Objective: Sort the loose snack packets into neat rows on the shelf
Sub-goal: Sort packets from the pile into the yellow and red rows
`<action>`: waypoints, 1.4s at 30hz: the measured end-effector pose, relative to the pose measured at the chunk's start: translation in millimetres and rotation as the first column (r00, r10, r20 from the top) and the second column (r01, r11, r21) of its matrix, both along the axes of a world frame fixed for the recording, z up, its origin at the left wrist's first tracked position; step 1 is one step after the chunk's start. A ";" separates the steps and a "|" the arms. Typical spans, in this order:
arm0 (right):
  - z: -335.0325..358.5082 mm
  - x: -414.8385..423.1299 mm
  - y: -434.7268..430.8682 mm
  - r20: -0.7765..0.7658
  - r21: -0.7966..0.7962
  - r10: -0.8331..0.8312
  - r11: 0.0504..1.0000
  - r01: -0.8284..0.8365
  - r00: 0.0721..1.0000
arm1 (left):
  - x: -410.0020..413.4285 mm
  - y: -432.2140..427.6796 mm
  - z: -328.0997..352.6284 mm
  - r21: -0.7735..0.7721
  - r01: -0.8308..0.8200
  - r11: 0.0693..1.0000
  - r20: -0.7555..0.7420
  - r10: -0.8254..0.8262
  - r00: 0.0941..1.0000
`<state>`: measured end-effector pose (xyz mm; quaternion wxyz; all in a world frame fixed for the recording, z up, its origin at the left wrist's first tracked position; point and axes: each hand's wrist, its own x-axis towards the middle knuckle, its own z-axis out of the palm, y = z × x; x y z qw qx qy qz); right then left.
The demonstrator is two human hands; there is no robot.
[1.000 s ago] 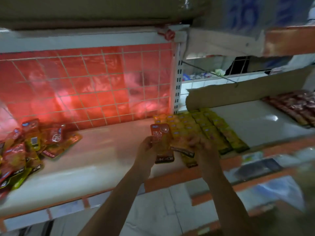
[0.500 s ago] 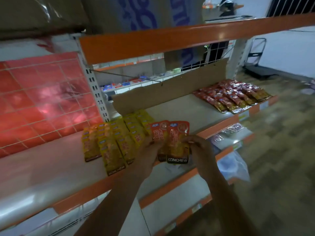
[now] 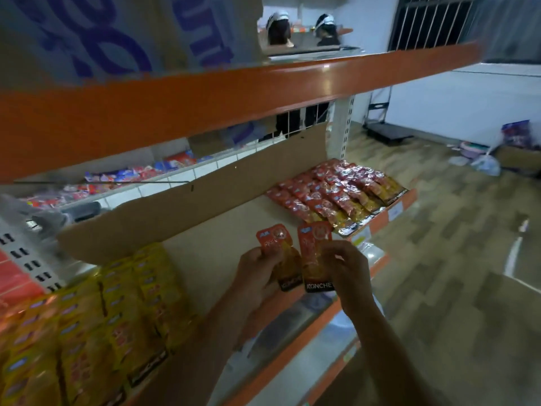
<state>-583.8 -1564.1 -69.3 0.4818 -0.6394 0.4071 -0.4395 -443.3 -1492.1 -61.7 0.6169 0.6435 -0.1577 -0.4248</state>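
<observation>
Both hands hold red-and-orange snack packets over the front edge of the shelf (image 3: 222, 238). My left hand (image 3: 257, 276) grips one red packet (image 3: 278, 250) by its left side. My right hand (image 3: 348, 273) pinches a second red packet (image 3: 314, 259), marked KONCHEW at the bottom, by its right edge. The two packets stand upright side by side, slightly overlapping. Rows of yellow packets (image 3: 117, 317) lie on the shelf to the left. Neat rows of matching red packets (image 3: 336, 191) lie on the shelf to the right.
A brown cardboard strip (image 3: 205, 200) stands along the shelf's back. An orange upper shelf beam (image 3: 234, 95) hangs overhead. Lower shelves (image 3: 307, 347) sit below my hands. Open floor lies to the right, with boxes and bags (image 3: 512, 150) by the far wall.
The view has swung right along the shelf, from the loose pile and yellow rows toward the red rows. My hands carried the packets rightward and spread them slightly apart.
</observation>
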 end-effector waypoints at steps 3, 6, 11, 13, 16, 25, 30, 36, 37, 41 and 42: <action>1.9 5.2 -50.4 -0.031 -0.012 -0.030 0.999 0.030 0.999 | 8.5 -44.7 -4.4 0.025 0.000 1.000 0.154 -0.004 0.988; 1.5 9.3 -88.9 -0.062 0.023 -0.053 0.998 0.054 0.997 | 13.3 -77.4 -12.5 0.068 -0.012 0.998 0.284 -0.008 0.959; -2.8 13.8 -133.4 0.035 0.053 -0.065 0.997 0.063 0.997 | 9.6 -116.7 -26.3 0.174 -0.016 0.985 0.411 -0.057 0.910; -5.9 16.3 -152.6 0.043 0.064 -0.040 0.997 0.037 0.998 | 7.6 -130.2 -28.4 0.204 -0.031 0.979 0.466 -0.069 0.882; -7.3 20.0 -184.0 -0.007 0.044 0.029 0.999 -0.029 1.000 | 5.6 -147.1 -31.2 0.231 -0.087 0.969 0.545 -0.055 0.837; -0.2 38.2 -243.2 0.022 -0.016 0.179 0.984 -0.179 0.984 | -13.2 -171.2 -39.0 0.295 -0.155 0.943 0.575 -0.045 0.817; -5.9 48.7 -255.6 0.027 0.050 0.300 0.952 -0.301 0.954 | -14.5 -171.9 -37.4 0.364 -0.198 0.910 0.655 -0.099 0.749; -10.6 60.1 -260.1 -0.002 0.077 0.369 0.927 -0.368 0.929 | -12.4 -168.2 -31.3 0.525 -0.284 0.802 0.732 -0.255 0.632; -10.1 63.0 -259.0 0.004 0.080 0.383 0.921 -0.382 0.924 | -10.5 -168.6 -27.1 0.514 -0.323 0.795 0.736 -0.216 0.641; -6.0 75.5 -249.9 0.012 0.052 0.446 0.893 -0.446 0.895 | 6.4 -177.8 -8.8 0.351 -0.404 0.845 0.708 0.043 0.705; -4.4 79.7 -247.3 0.011 0.037 0.455 0.889 -0.456 0.890 | 10.8 -181.5 -5.1 0.297 -0.378 0.877 0.651 0.103 0.752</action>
